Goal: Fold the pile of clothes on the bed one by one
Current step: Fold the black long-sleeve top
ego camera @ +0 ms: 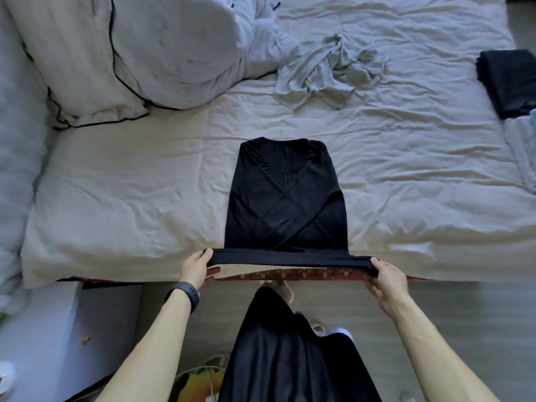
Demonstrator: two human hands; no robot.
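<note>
Black top (pixel 285 204) lies flat mid-bed, near the front edge of the bed (pixel 130 198). Its long axis runs 6 to 12 o'clock: neckline (pixel 285 166) at the 12 end, hem (pixel 290 255) at the 6 end next to the person. Both sleeves are crossed over the body of the top in an X.

The hem is raised off the sheet and pulled taut in a straight band running 9 to 3. Left hand (pixel 197 266) pinches the 9 o'clock corner, right hand (pixel 387 275) pinches the 3 o'clock corner. Fingers curl around the fabric on both, and the hands are well apart, one at each hem end. Both are about equally near; neither leads. There is a watch (pixel 187 294) on the left wrist.

Key relation: the whole garment lies at 12 o'clock from the hands, so the likely next move is carrying the hem forward toward the neckline, a bottom-to-top fold. The hands need to travel level or the edge will skew, and the crossed sleeves could slip out.

Further out, a crumpled grey garment (pixel 327 74) lies at 12–1 o'clock, well apart from the top and unfolded, probably next in line. A dark folded stack (pixel 510 79) sits at 2 o'clock by the right edge, with a pale blue item (pixel 522 152) just below it, partly cut off. A pillow (pixel 130 53) lies at 10–11 o'clock.

Judged progress: mid-task, with this top about half folded.
</note>
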